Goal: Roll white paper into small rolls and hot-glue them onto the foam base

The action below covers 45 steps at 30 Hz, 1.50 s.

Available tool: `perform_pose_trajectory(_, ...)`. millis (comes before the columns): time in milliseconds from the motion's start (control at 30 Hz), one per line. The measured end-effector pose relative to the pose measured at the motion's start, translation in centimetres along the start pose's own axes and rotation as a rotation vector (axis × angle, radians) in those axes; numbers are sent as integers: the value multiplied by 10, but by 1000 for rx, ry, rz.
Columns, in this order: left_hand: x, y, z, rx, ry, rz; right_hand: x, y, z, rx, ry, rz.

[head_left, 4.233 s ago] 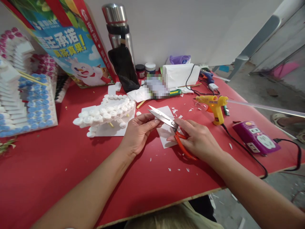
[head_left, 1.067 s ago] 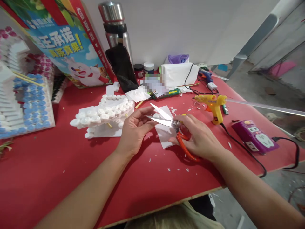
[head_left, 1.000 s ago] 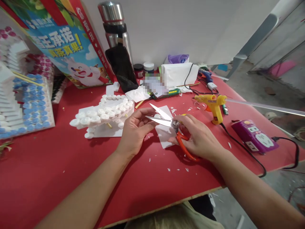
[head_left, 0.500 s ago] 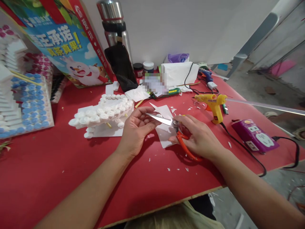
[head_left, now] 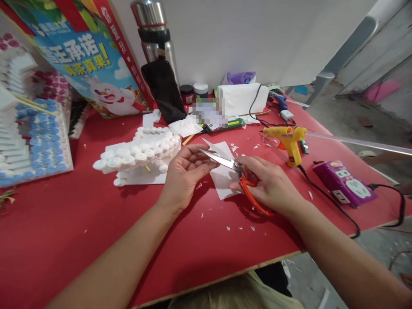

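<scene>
My right hand [head_left: 268, 182] is closed around the orange handles of a pair of scissors [head_left: 227, 161], whose metal blades point left, slightly parted. My left hand [head_left: 188, 171] is curled beside the blades, thumb and fingers close together; whatever it pinches is too small or hidden to make out. Under the blades lies a white sheet [head_left: 222, 186] with a pointed end, partly covered by the scissors and my right hand. Left of my left hand stands a white piece [head_left: 138, 152] built of a board edged with rows of small white rosettes.
A yellow glue gun [head_left: 288, 141] and a purple power socket [head_left: 344, 184] with black cords are on the right. White scraps [head_left: 252, 228] dot the red table [head_left: 96, 240]. Behind stand a steel flask [head_left: 151, 25], a black phone-like object [head_left: 164, 90] and a printed bag [head_left: 90, 64]; blue rosettes [head_left: 48, 141] sit left.
The scissors and my right hand have shifted very slightly. My left hand stays almost in place, and the things on the table have not moved.
</scene>
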<state>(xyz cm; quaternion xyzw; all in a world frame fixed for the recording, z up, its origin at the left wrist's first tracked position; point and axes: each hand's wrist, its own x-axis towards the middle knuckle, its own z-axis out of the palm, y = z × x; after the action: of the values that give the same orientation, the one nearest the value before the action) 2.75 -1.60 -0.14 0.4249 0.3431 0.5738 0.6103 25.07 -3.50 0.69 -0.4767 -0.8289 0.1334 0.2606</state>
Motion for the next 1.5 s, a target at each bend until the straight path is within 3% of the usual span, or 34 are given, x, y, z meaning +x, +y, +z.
perform_pose_trajectory(500, 0, 0, 1, -24, 41, -32, -2, -1, 2, 13, 45, 35)
perform_pose_trajectory(700, -1, 2, 1, -15, -40, -41, 2, 5, -4, -224, 192, 312)
perform_pose_trajectory(833, -3, 5, -3, 71, -68, -28, 3, 19, -7, -363, 100, 448)
perform_pose_trajectory(1033, -2, 13, -8, 227, -79, 4, 5, 26, -10, -422, 34, 538)
perform_pose_trajectory(1233, 0, 40, -18, 552, -10, 150, 3, 21, -16, -500, 35, 485)
perform_pose_trajectory(1400, -3, 74, -20, 636, 91, 256, 3, 12, -18, -603, -37, 415)
perform_pose_trajectory(1433, -4, 78, -20, 665, 156, 336, 3, 10, -18, -632, -55, 405)
perform_pose_trajectory(1500, -4, 82, -22, 777, 151, 420, 3, 9, -17, -699, -81, 366)
